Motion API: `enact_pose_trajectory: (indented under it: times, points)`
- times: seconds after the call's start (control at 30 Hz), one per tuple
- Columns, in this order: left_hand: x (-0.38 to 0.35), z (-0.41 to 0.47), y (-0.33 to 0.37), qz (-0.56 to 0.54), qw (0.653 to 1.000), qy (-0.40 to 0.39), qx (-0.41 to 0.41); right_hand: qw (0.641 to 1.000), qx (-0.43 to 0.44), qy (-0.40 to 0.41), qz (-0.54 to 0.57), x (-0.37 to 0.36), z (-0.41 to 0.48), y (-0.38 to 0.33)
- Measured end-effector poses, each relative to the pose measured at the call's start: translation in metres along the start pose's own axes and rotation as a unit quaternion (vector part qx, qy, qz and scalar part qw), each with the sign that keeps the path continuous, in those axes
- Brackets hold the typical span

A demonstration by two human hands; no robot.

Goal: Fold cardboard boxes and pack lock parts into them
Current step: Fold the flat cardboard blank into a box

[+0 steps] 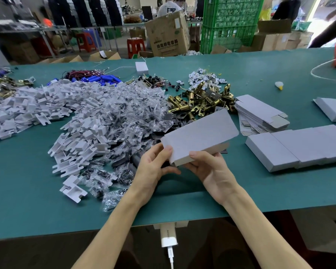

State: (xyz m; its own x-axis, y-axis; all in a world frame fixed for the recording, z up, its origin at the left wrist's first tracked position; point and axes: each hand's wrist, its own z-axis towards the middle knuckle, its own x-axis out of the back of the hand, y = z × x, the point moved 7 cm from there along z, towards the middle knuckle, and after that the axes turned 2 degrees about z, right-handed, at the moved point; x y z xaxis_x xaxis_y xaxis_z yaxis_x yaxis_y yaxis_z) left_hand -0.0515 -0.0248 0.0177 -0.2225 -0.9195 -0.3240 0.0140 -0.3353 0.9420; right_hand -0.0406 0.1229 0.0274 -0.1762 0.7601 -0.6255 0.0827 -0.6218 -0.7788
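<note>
Grey cardboard box [200, 136] is held above the green worktop [27, 191]; left hand [153, 169] pinches its near corner, right hand [211, 171] grips its near end from below, thumb on top.

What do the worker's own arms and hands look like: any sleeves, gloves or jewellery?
The left hand and right hand are ungloved. Both forearms are bare, no sleeve in view. No watch, bracelet or ring shows.
</note>
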Motion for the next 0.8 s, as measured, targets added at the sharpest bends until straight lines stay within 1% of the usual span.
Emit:
enact_pose_trajectory:
  times: [0.13, 0.3, 0.6, 0.8]
  points:
    - [0.0038, 0.0002, 0.0011, -0.009, 1.0, 0.008, -0.008, 1.0, -0.003, -0.015, 0.008, -0.002, 0.0, 0.0014]
    - [0.0001, -0.0001, 0.0032, -0.01, 0.999, -0.025, -0.021, 1.0, -0.009, 0.001, 0.025, 0.002, 0.0023, 0.0018]
    - [0.0029, 0.0005, 0.0034, -0.017, 1.0, -0.007, -0.011, 1.0, -0.012, 0.011, 0.014, 0.0032, 0.0027, 0.0012]
    - [0.0007, -0.0014, 0.0045, -0.007, 1.0, -0.016, -0.019, 1.0, -0.01, 0.014, 0.01, 0.0048, 0.003, 0.0021]
